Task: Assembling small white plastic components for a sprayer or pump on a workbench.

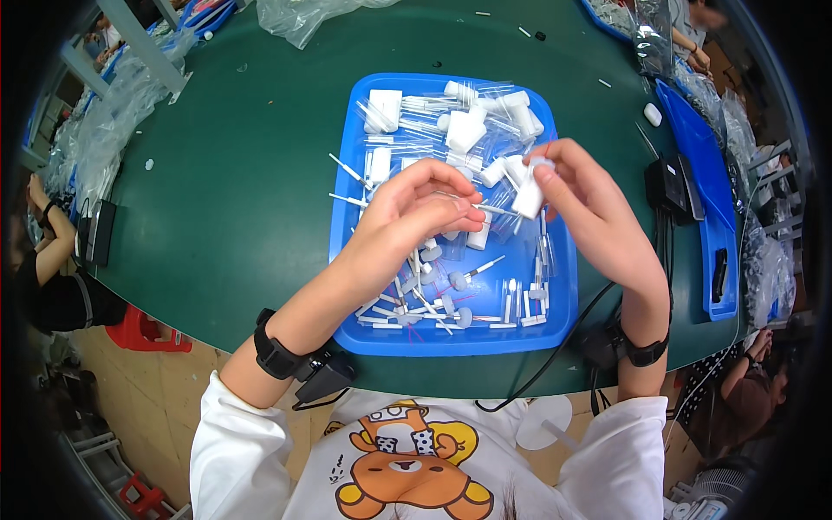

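My right hand (585, 195) is closed on a small white plastic bottle (528, 198), held over the right side of a blue tray (568, 286). To its left, my left hand (419, 208) has its fingers curled, with a thin white rod (496, 209) at the fingertips pointing toward the bottle. The tray beneath both hands holds many white bottles (466, 130), clear tubes and thin white sticks at the far side. Nearer to me lie short rods with grey round caps (458, 281) and small white pieces. My left palm hides part of the tray's middle.
The tray rests on a green table (234, 173). Black devices are strapped on both my wrists, and a black cable (555, 348) runs beside the tray. A long blue tray (706, 191) and a black box (666, 184) are at right. Other people sit around the table.
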The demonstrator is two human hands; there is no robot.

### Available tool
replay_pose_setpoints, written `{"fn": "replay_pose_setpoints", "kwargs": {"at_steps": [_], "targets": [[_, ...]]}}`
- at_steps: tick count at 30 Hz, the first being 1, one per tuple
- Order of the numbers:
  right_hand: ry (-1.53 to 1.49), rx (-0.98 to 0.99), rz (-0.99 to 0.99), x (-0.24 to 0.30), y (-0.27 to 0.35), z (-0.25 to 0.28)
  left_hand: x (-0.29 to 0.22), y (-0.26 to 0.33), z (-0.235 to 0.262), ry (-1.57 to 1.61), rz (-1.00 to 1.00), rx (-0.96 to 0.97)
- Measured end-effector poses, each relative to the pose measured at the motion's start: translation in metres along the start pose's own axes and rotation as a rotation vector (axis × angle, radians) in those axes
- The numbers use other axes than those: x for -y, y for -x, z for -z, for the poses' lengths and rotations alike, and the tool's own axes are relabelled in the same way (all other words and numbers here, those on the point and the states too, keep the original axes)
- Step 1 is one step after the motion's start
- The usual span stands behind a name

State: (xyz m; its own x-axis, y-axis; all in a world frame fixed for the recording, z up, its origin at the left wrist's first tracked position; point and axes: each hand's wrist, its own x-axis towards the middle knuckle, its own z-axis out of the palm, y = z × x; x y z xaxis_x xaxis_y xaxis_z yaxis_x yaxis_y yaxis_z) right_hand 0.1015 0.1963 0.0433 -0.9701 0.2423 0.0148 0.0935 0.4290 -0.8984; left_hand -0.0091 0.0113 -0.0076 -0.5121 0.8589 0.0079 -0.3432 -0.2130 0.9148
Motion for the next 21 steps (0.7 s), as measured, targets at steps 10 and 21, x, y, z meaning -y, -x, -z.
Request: {"fn": "replay_pose_setpoints", "kwargs": {"at_steps": [10, 21], "targets": [[0.314, 0.370, -0.016, -0.007, 0.005, 0.002, -0.003, 0.000, 0.001, -0.023, 0.026, 0.019], [0.374, 0.316, 0.030, 0.011, 0.019, 0.016, -0.003, 0.000, 0.000, 0.002, 0.045, 0.023]]}}
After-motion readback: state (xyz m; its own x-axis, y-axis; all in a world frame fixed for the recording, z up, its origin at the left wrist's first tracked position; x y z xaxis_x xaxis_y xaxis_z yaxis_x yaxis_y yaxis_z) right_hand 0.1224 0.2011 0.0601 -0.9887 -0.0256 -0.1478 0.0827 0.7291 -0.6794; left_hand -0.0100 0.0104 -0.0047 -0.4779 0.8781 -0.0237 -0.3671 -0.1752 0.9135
